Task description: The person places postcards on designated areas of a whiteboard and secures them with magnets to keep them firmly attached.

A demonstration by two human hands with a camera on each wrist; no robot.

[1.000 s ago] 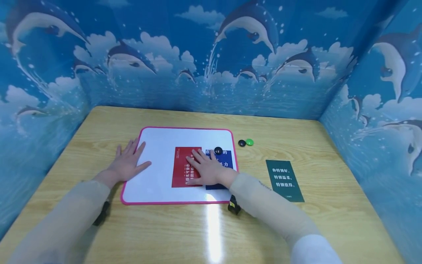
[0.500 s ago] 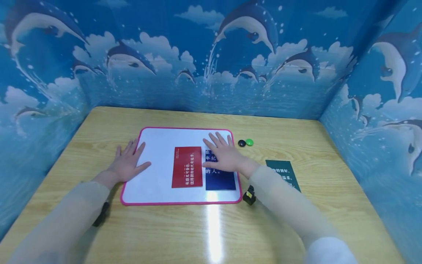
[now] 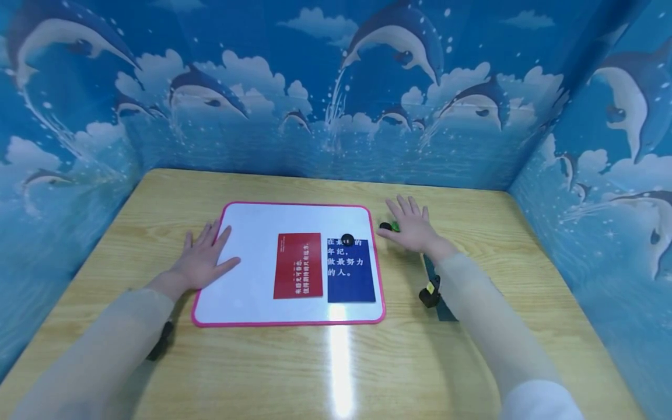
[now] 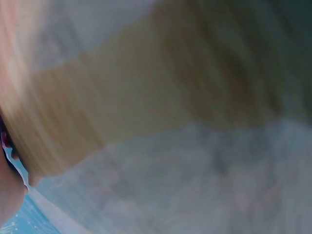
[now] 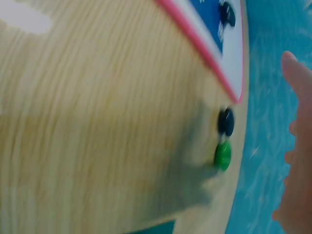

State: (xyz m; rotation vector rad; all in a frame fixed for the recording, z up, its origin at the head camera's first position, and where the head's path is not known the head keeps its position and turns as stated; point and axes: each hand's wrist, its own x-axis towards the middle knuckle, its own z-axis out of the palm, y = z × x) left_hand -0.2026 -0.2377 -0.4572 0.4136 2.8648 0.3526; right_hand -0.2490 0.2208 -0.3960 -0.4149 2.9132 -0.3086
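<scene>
My left hand (image 3: 202,262) lies with fingers spread on the left edge of a pink-rimmed whiteboard (image 3: 247,233). My right hand (image 3: 412,227) is just right of the board, fingers extended and holding nothing. It is close over a round black magnet (image 5: 226,122) and a green magnet (image 5: 223,156), which sit side by side on the table. On the board are a red card (image 3: 297,256) with white writing and a blue card (image 3: 352,286) to its right. Another black magnet (image 3: 347,240) sits at the blue card's top edge.
Under my right forearm a dark green card (image 3: 446,312) is partly hidden on the wooden table (image 3: 262,367). Dolphin-printed blue curtains (image 3: 252,134) stand behind the table and at its sides. Sleeve and blur fill most of the left wrist view.
My right hand has moved right, from over the red and blue cards to beside the board near the two loose magnets. Both cards show fully again. The left hand has stayed put.
</scene>
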